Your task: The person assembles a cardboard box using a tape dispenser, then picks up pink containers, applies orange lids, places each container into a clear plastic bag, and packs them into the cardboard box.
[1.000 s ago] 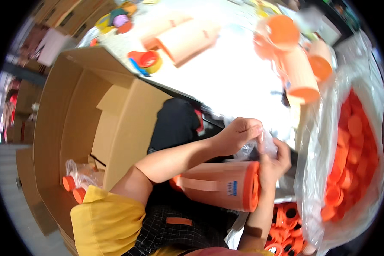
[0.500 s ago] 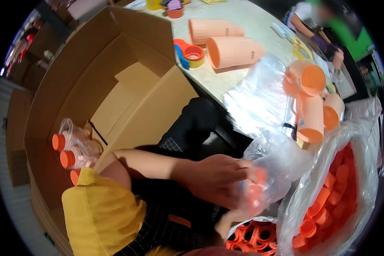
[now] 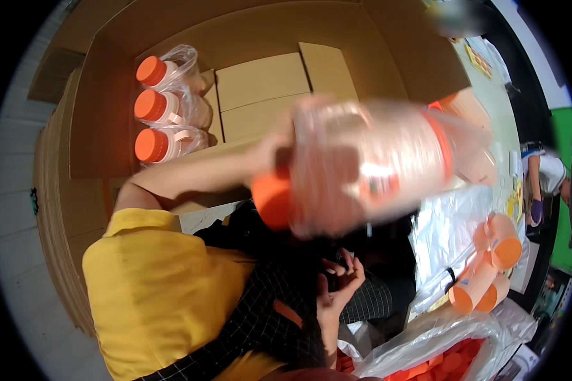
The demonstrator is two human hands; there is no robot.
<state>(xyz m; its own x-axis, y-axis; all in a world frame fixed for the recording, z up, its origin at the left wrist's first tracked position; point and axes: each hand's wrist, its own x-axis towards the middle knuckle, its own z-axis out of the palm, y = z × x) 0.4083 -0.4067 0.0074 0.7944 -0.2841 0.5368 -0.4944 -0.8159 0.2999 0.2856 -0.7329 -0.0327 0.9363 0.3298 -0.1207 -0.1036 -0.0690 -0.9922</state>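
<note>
A large peach-coloured bottle (image 3: pixel 388 149) in a clear plastic bag hangs sideways in front of me, blurred by motion. Its orange cap (image 3: pixel 273 200) points to the lower left. My left hand (image 3: pixel 285 143) grips the bottle near the cap end, its fingers partly hidden. Low in the middle, close to my apron, my right hand (image 3: pixel 342 289) holds nothing, palm up with the fingers loosely apart. Beyond the left forearm, an open cardboard box (image 3: pixel 117 95) holds a row of three bagged bottles (image 3: pixel 165 108) with orange caps along its left side.
Peach jug bodies (image 3: pixel 483 270) lie on the table at the right, beside a stack of clear plastic bags (image 3: pixel 448 235). A lined bag (image 3: pixel 419 336) of orange caps stands at the lower right. Another person (image 3: pixel 543 178) is at the far right.
My view has turned left toward the box. The left hand now carries a bagged bottle up over my lap; before, it was at a clear bag with orange inside. My right hand is apart from it.
</note>
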